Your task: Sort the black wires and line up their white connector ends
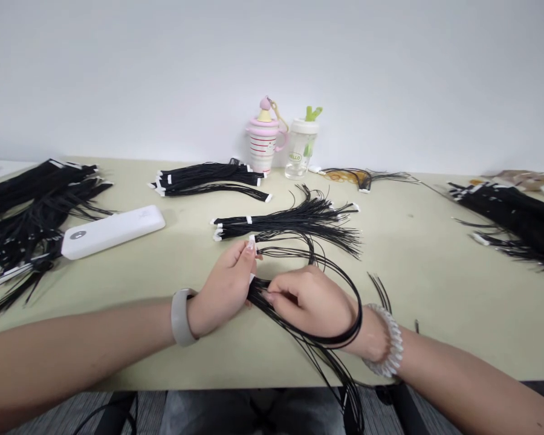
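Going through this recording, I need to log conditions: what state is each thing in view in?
Left hand, pinching a white-tagged wire end
Right hand, closed on the held wire bundle
Held wire bundle, looping beside the right wrist, ends hanging past the table edge
Middle wire bundle, lying flat, strands fanned
Back wire bundle, lying flat
Left wire pile, heaped
Right wire pile, heaped
Striped cup, upright, lidded
Clear bottle, upright, capped

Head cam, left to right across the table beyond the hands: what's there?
Black wire heap → white oblong device → white-tagged black wire bundle → pink striped cup → clear bottle with green top → thin black wire bunch → right-hand black wire heap
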`<state>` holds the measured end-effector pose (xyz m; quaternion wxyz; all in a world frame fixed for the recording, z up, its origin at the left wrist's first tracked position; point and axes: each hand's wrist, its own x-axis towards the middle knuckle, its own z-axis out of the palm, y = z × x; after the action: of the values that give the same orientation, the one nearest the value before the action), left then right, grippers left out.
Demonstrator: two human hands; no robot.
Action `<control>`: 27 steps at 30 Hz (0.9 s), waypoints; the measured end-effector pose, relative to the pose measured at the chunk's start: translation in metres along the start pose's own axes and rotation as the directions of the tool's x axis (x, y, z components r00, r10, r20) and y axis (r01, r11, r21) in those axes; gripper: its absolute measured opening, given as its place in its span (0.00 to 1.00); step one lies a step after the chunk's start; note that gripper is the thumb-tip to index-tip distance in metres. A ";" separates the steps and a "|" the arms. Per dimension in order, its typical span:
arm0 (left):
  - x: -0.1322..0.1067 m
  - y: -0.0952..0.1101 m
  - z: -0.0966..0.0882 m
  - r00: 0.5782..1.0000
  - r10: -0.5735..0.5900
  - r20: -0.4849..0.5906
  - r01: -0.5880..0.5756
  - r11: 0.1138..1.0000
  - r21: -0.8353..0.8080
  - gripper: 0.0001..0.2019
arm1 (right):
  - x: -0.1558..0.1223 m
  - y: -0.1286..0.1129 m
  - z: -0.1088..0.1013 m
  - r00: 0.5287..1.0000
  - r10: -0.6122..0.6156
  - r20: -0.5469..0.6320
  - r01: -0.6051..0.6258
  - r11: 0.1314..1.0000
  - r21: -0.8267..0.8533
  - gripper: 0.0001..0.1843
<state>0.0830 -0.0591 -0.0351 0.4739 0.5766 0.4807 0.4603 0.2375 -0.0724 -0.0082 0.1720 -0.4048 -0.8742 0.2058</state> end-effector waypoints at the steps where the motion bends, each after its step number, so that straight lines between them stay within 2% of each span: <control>1: 0.000 0.001 0.000 1.000 -0.026 0.005 0.026 1.000 -0.004 0.16 | 0.000 0.001 -0.002 1.000 -0.011 0.002 0.011 1.000 -0.023 0.10; 5: -0.001 0.005 0.002 0.991 -0.122 0.053 0.122 0.992 -0.005 0.17 | -0.001 0.010 -0.015 0.995 -0.060 0.076 0.062 0.997 -0.033 0.07; 8: -0.001 0.005 0.002 0.993 -0.103 0.056 0.103 0.995 -0.001 0.16 | -0.003 0.015 -0.023 0.982 -0.049 0.182 0.042 0.998 0.042 0.11; 10: -0.001 0.004 0.001 0.993 -0.100 0.056 0.099 0.995 0.006 0.17 | -0.003 0.015 -0.024 0.977 -0.032 0.213 0.014 0.996 0.085 0.14; 15: 0.000 0.002 0.001 0.993 -0.102 0.051 0.103 0.995 -0.003 0.17 | -0.003 0.010 -0.020 0.980 -0.023 0.199 0.003 0.995 0.101 0.16; 21: 0.000 0.005 0.001 0.990 -0.134 0.055 0.135 0.991 -0.025 0.18 | -0.003 0.008 -0.020 0.967 0.025 0.253 -0.055 0.992 0.112 0.19; 27: 0.000 0.006 0.001 0.990 -0.132 0.039 0.133 0.991 -0.015 0.19 | -0.002 0.009 -0.010 0.983 0.010 0.181 -0.029 0.995 0.099 0.19</control>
<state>0.0850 -0.0603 -0.0289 0.5177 0.5478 0.5046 0.4211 0.2491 -0.0662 -0.0039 0.1102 -0.3839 -0.8706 0.2873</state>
